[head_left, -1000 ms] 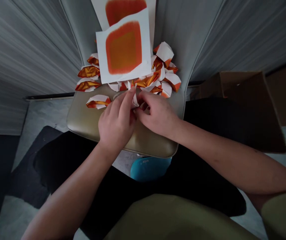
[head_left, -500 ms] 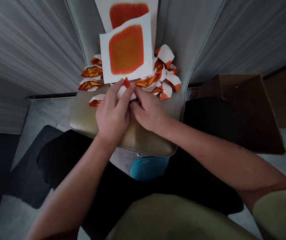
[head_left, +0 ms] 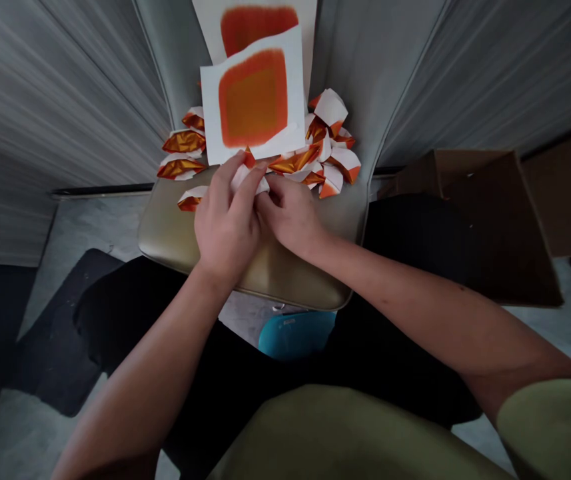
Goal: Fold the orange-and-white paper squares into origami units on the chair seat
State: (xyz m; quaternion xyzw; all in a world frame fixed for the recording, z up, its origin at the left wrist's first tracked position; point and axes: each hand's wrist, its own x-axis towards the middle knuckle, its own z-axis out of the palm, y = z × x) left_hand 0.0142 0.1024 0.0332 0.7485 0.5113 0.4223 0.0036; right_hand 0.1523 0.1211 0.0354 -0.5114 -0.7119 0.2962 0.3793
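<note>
My left hand [head_left: 228,223] and right hand [head_left: 290,215] partly hide the folded paper [head_left: 242,177]; at twelve o'clock my view crops the rear sheet [head_left: 258,30], partly hidden behind the front sheet [head_left: 252,97].

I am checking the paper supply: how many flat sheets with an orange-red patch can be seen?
2: the front sheet, just beyond the left hand, and the back sheet, partly covered by it and showing past its upper edge. Others could be hidden underneath.

Room over seat [head_left: 165,230] at front left; 2 paper sheets [head_left: 254,100] block rear, folded papers [head_left: 332,180] flanking.
</note>
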